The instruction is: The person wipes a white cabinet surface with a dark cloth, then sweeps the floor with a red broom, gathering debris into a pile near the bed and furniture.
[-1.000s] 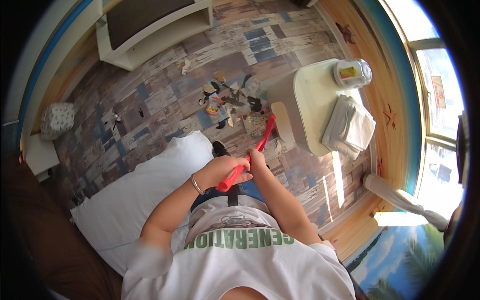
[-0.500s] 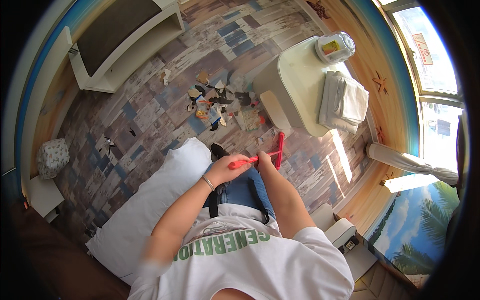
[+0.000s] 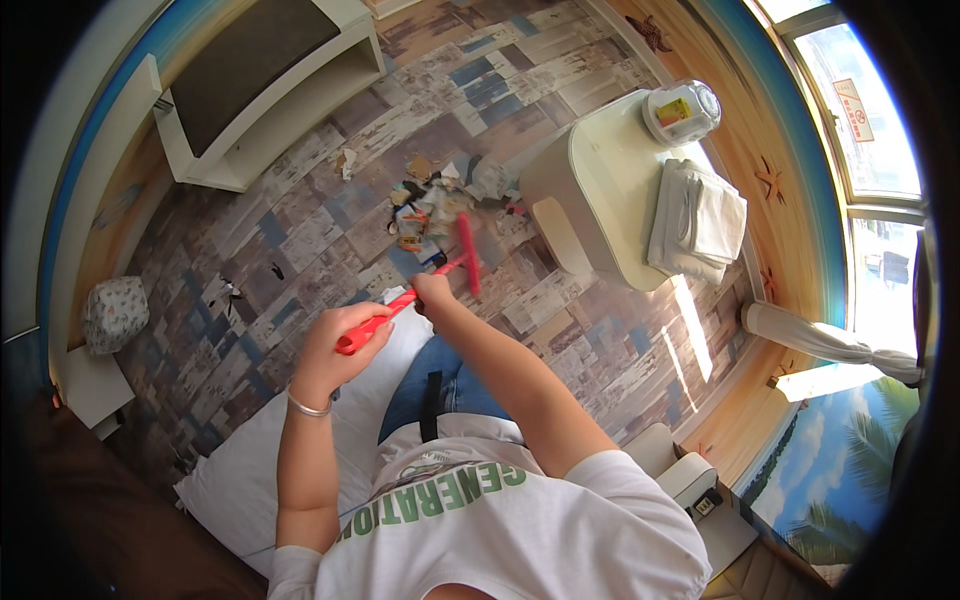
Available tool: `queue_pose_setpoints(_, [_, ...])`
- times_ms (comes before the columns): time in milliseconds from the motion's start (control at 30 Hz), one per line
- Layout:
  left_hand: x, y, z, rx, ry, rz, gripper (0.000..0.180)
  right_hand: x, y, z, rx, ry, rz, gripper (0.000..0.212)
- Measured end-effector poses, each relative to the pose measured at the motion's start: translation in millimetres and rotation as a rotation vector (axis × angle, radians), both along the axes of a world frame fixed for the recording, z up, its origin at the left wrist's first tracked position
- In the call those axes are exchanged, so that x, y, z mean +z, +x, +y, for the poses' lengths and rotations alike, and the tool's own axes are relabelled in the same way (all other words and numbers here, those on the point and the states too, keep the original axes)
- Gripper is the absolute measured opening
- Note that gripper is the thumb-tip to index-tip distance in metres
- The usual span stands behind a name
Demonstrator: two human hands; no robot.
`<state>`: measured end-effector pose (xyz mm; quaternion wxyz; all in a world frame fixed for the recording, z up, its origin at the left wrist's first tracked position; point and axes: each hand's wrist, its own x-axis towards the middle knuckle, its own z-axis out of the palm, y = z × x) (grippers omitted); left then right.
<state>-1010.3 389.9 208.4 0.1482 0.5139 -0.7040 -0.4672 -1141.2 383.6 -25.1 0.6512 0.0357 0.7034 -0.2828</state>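
A red floor squeegee point(image 3: 468, 250) with a straight crossbar head is gripped by both my hands. My left hand point(image 3: 338, 348) closes around the thick end of its handle, nearer my body. Farther along, my right hand point(image 3: 432, 291) wraps the handle close to the head. The head is blurred and overlaps the near right side of a litter pile point(image 3: 430, 205) in view; whether it touches the floor I cannot tell. Paper scraps, small packets and dark bits make up the pile on the wood-patterned floor point(image 3: 300, 215).
A cream table point(image 3: 600, 175) with folded white towels point(image 3: 700, 220) and a clear tub point(image 3: 682, 112) stands right of the pile. A white bed edge point(image 3: 265, 465) is at my left. Far left is a low white cabinet point(image 3: 275, 120). Dark scraps point(image 3: 230, 294) lie apart on the floor.
Both hands have swung left with the squeegee. Its head has moved left from beside the table to the litter pile's near side.
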Motion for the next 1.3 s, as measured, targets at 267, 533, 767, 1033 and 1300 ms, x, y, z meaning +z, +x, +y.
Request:
queue_pose_setpoints(267, [36.0,4.3,9.0,-0.060,-0.136,-0.098,0.018,43.0,7.5,-1.0,0.053,-0.126,0.023,0.011])
queue_pose_setpoints(533, [-39.0,-24.8,17.3,-0.102,0.022,0.244,0.023,13.6,-77.0,35.2,0.121,0.053,0.359,0.015])
queue_pose_setpoints(767, [-105.8,-61.2,20.6,-0.020,0.414,0.329,0.024,-38.8,-126.7,75.1,0.088,0.211,0.365,0.027])
queue_pose_setpoints(1033, [-86.1,-45.2,-14.5,0.070,0.206,0.170,0.026,-50.4,-97.8,-1.5,0.194,0.009,0.347,0.016])
queue_pose_setpoints(1300, [-29.2,-7.2,-9.2,0.127,-0.055,0.032,0.014,-27.0,-25.4,-47.8,0.518,-0.097,0.284,0.017])
